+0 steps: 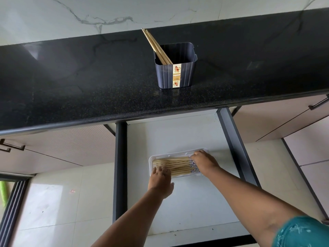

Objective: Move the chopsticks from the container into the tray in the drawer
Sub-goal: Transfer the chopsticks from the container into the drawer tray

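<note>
While a few chopsticks (156, 47) lean in the dark container (176, 68) on the black counter (89, 82), most of the set already lies side by side in the white tray (151, 158) on the floor of the open drawer (178, 132). Both hands are down at that tray: the left hand (161, 180) rests with fingers spread flat on the near-left ends of the sticks, gripping nothing that I can see, and the right hand (204, 162) lies over the patterned ends at the tray's right side, its fingers curled downward; whether they pinch a stick or only press on the row I cannot tell. By the look of them the chopsticks are light, stiff wooden rods, smooth enough to roll and to slide against one another, so the ones left in the container would be best taken as a small bundle near the upper third, where they stand clear of the rim. Their lower ends are hidden inside the container, so the exact count is unclear. The hands cover parts of the tray, and the small print on the container's label is too fine to read.
</note>
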Demonstrator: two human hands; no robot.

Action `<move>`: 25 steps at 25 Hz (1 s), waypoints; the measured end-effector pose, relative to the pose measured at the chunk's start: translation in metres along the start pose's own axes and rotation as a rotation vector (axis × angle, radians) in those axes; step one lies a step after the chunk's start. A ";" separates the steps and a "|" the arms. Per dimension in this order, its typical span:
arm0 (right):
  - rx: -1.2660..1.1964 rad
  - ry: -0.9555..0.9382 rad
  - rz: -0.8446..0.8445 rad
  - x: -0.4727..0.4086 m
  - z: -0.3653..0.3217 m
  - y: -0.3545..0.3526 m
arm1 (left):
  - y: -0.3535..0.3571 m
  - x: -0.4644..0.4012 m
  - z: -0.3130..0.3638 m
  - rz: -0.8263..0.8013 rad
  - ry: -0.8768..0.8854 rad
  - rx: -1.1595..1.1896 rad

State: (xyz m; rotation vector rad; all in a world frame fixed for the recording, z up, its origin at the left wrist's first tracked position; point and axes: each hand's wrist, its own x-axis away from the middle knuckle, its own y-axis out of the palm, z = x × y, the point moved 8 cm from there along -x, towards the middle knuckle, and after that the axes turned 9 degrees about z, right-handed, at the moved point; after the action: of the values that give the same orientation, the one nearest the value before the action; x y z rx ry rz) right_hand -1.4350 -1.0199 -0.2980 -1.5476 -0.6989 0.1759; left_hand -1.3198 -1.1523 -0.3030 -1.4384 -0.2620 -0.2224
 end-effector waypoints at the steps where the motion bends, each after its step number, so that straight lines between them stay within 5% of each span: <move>1: 0.009 0.023 -0.027 0.000 0.001 0.003 | 0.002 0.001 -0.002 -0.018 -0.022 -0.011; 11: -0.022 0.005 0.035 0.009 -0.001 0.002 | 0.006 0.002 -0.005 -0.125 -0.129 0.039; 17: -0.207 0.041 0.453 0.017 -0.034 -0.082 | -0.104 -0.018 0.003 0.402 -0.090 0.399; 25: -0.667 -0.046 0.847 -0.042 -0.051 -0.284 | -0.310 -0.074 -0.010 0.926 0.050 0.395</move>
State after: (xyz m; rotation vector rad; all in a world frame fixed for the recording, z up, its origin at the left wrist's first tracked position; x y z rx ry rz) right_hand -1.5335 -1.1011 -0.0356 -2.4248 -0.0747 0.6578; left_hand -1.4850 -1.1997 -0.0339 -1.0328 0.3937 0.5238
